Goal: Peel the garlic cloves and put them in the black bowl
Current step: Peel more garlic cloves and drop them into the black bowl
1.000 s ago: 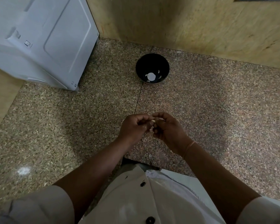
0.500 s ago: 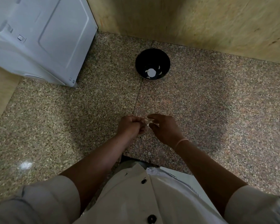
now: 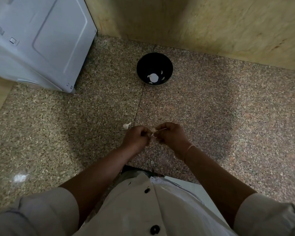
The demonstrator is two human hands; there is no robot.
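At the far left a white appliance (image 3: 41, 40) stands on the speckled stone surface (image 3: 211, 116), well clear of the work. Just left of the hands a loose, pale piece of garlic (image 3: 126, 126) lies on the surface; whether it is peeled I cannot tell. The left hand (image 3: 136, 137) has its fingers curled tight, pinching one end of the garlic clove (image 3: 153, 131), which hangs in the air between the two hands. Straight beyond it, near the wall, sits the black bowl (image 3: 150, 63), with a few pale pieces in its bottom, probably peeled cloves. The right hand (image 3: 171, 136) is likewise curled, its fingertips nipping what looks like a thin strip of skin drawn off the clove. To do this step well, the left hand should hold firm while the right pulls the skin away along the clove's length, so it comes off whole and not in scraps.
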